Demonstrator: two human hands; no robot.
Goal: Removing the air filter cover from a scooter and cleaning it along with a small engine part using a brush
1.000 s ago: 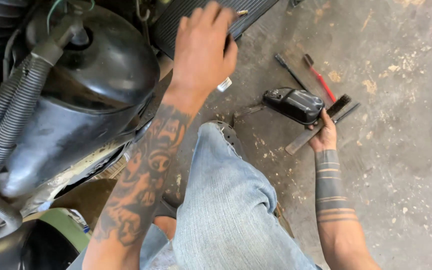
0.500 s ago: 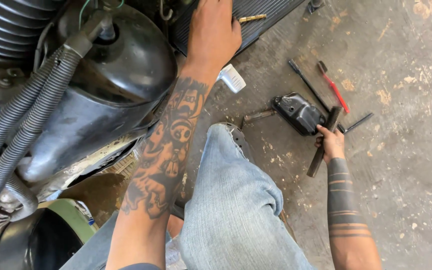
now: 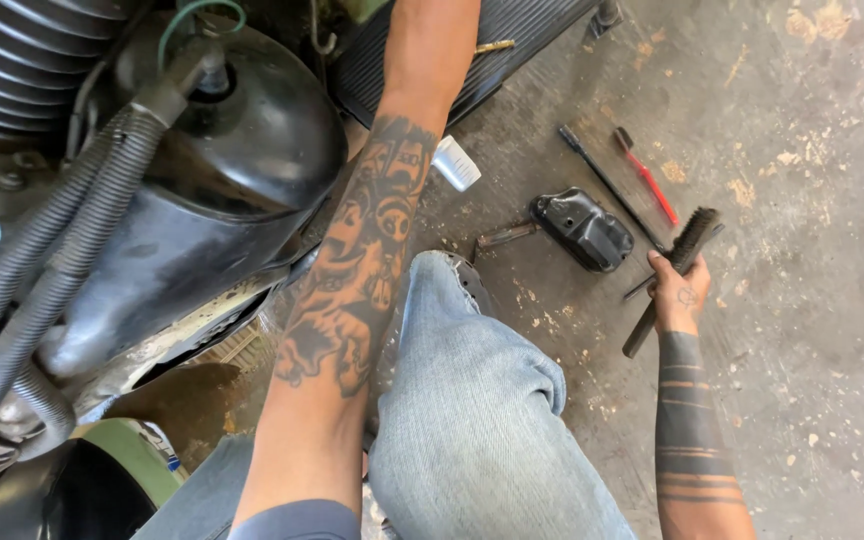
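My right hand (image 3: 676, 291) is closed around a black brush (image 3: 694, 238) low on the concrete floor, bristle head pointing up and away, handle end sticking out below my fist. My left forearm (image 3: 372, 250), heavily tattooed, stretches up past a black rounded tank (image 3: 222, 170) toward a black finned panel (image 3: 512, 50). The left hand itself is cut off by the top edge of the view. My knee in blue jeans (image 3: 472, 400) lies between the two arms.
On the floor by the brush lie a black moulded cover (image 3: 582, 228), a thin black tool (image 3: 600, 178) and a red-handled tool (image 3: 649, 182). A small white piece (image 3: 455, 162) and a metal strip (image 3: 507, 236) sit nearer the knee. Corrugated hoses (image 3: 52, 250) run at the left.
My right hand has closed on the brush and raised its head off the floor. The left arm has reached further up, so its hand has left the view.
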